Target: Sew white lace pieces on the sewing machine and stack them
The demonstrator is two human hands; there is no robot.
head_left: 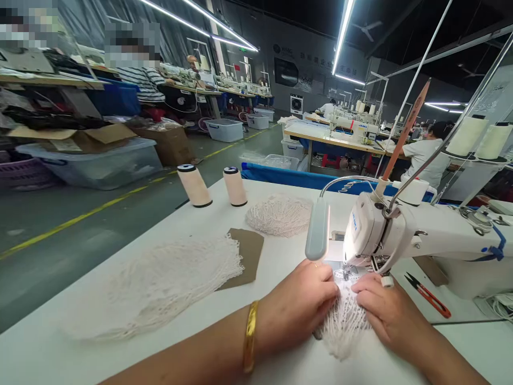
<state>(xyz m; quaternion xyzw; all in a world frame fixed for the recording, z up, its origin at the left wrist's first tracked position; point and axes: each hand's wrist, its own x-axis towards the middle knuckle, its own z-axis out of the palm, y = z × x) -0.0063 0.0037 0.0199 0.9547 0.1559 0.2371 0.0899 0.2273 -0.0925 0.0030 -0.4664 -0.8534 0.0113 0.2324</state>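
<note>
A white lace piece (pixel 345 321) lies under the needle and presser foot of a white sewing machine (pixel 435 224), lit by the machine's lamp (pixel 317 230). My left hand (pixel 302 302), with a gold bangle at the wrist, is closed on the lace's left edge beside the presser foot. From the other side, my right hand (pixel 387 307) has its fingers bent and pressed on the lace's right edge, just below the needle area. The lace's lower end spreads loosely toward me between both hands. The fingertips of the left hand are partly hidden.
To the left lies a large pile of lace (pixel 172 283) over brown cardboard (pixel 250 256); a smaller lace pile (pixel 280 214) sits behind. Two thread cones (pixel 195 186) stand at the table's far edge. Red-handled thread snips (pixel 430 297) lie right of the machine. Co-workers sit at other tables.
</note>
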